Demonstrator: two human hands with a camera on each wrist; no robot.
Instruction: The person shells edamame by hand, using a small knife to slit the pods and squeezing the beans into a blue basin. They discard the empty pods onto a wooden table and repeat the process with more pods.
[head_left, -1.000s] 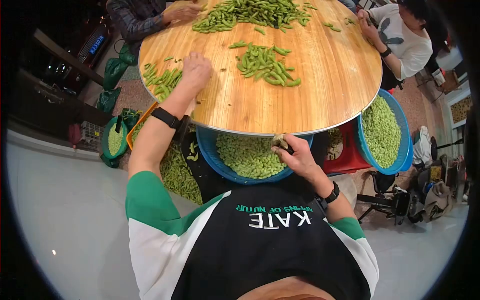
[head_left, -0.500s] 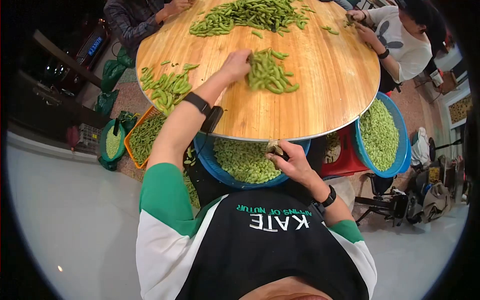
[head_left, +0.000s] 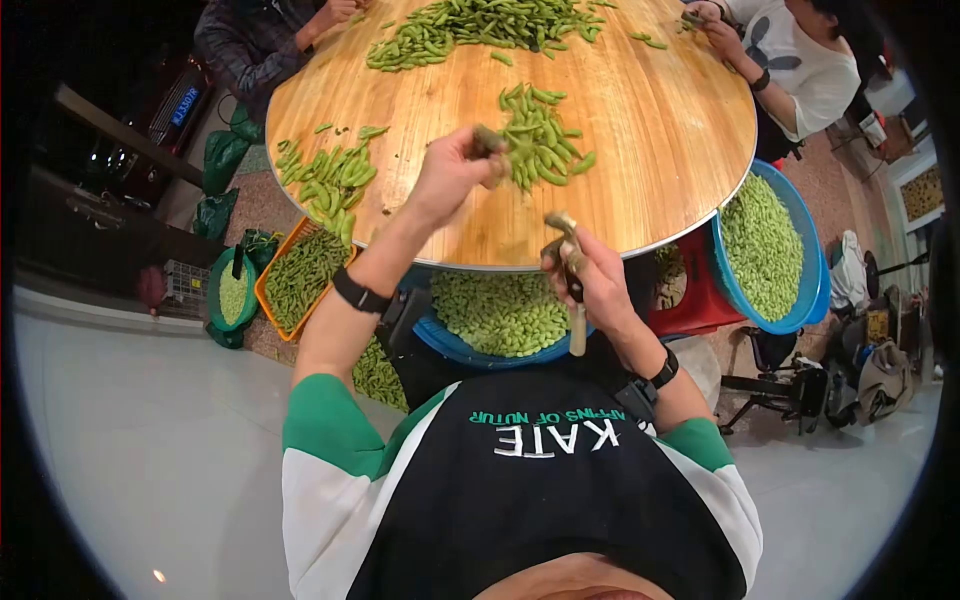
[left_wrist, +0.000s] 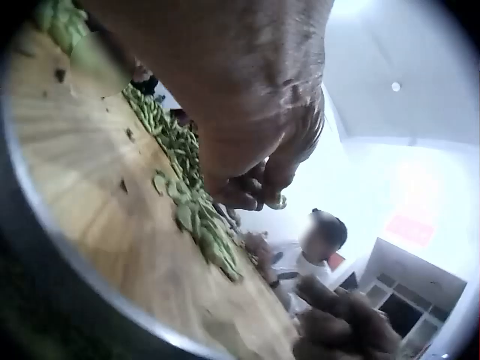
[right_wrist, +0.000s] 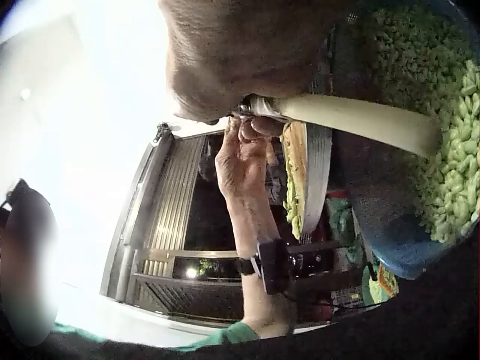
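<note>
My left hand (head_left: 455, 178) is raised over the table at the near left side of a small pile of green bean pods (head_left: 545, 140). Its fingers are curled, and in the left wrist view a green pod tip (left_wrist: 277, 201) shows at the fingertips; the rest is hidden. At the table's near edge my right hand (head_left: 598, 285) grips a knife-like tool (head_left: 577, 330) with a dark handle and a pale, flat blade pointing down. In the right wrist view this blade (right_wrist: 360, 124) overlaps the blue basin. Dark, worn covers show on some fingertips.
Below the table edge stands a blue basin (head_left: 424, 335) of shelled beans. More pods (head_left: 335, 180) lie at the left, with a large heap (head_left: 490, 25) at the back. An orange crate (head_left: 268, 300) and another blue basin (head_left: 815, 270) flank the table. Two people sit across.
My left hand went from the left pods to the small middle pile, then drew back toward me. My right hand has turned, so the tool's pale blade now shows pointing down.
</note>
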